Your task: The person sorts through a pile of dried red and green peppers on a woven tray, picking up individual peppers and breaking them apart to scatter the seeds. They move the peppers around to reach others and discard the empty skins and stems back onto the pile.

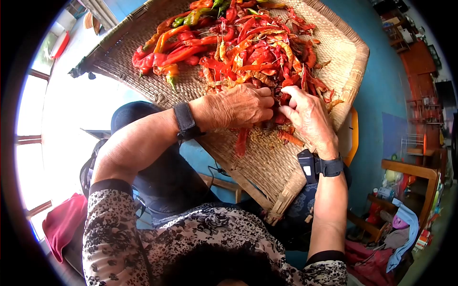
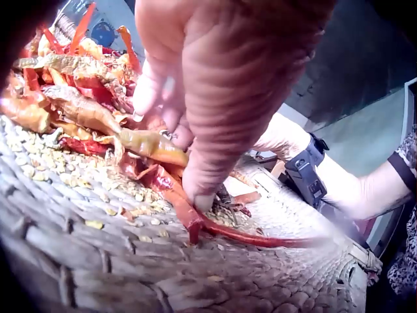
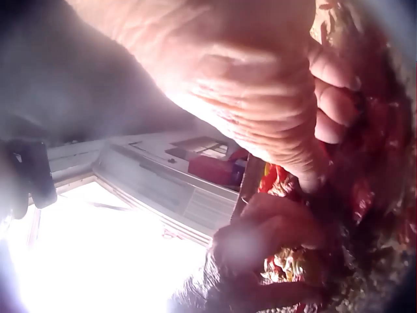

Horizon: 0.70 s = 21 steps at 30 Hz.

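Observation:
A heap of red, orange and a few green peppers (image 1: 253,52), many shrivelled, lies on a woven tray (image 1: 343,43). At the heap's near edge the left hand (image 1: 238,106) has its fingers curled round a piece of red pepper; in the left wrist view its thumb presses beside a red strip (image 2: 179,201). Close to its right, the right hand (image 1: 307,114) pinches dark red pepper between thumb and forefinger. The fingertips of both hands are partly hidden among the peppers.
Loose pale seeds (image 2: 78,179) are scattered on the weave by the heap. The tray's near corner (image 1: 276,209) points toward the person's lap. A wooden chair (image 1: 415,171) with cloths stands at the right, and a pink cloth (image 1: 64,224) hangs at the left.

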### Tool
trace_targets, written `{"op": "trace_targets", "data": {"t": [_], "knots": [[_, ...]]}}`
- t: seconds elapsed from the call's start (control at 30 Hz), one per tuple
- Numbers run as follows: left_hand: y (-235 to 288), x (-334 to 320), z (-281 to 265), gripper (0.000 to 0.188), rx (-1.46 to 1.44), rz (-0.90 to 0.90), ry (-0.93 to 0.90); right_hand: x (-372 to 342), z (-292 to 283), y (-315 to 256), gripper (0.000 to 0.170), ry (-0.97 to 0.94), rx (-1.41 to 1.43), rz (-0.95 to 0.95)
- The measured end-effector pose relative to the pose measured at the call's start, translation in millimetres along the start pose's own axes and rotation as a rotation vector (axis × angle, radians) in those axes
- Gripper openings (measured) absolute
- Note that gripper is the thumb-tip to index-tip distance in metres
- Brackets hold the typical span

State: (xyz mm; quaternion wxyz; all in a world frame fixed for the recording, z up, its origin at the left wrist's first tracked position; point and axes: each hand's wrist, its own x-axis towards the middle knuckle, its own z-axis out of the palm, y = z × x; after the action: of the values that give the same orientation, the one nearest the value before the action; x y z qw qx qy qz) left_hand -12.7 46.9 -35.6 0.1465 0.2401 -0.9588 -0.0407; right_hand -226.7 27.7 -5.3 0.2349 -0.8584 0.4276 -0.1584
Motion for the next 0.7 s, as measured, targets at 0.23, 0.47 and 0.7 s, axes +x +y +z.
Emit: {"op": "trace_targets", "data": {"t": [0.23,0.47,0.7], "knots": [[-6.5,2.3,-4.4,0.021,-0.038,-0.077,0.085,6.1,10.9,-3.3,0.022,-0.007,-0.144,-0.08],[-11.7,7.0,-36.9,0.03,-0.527,-0.28,0.346,-1.7,-20.9,6.9,0.017,0.4,0.446,0.076],[-13.8,15.6,-33.5,0.024,-0.948,-0.47,0.284,-18.0,-51.8,27.7,0.027,0.574,0.451,0.085]]}}
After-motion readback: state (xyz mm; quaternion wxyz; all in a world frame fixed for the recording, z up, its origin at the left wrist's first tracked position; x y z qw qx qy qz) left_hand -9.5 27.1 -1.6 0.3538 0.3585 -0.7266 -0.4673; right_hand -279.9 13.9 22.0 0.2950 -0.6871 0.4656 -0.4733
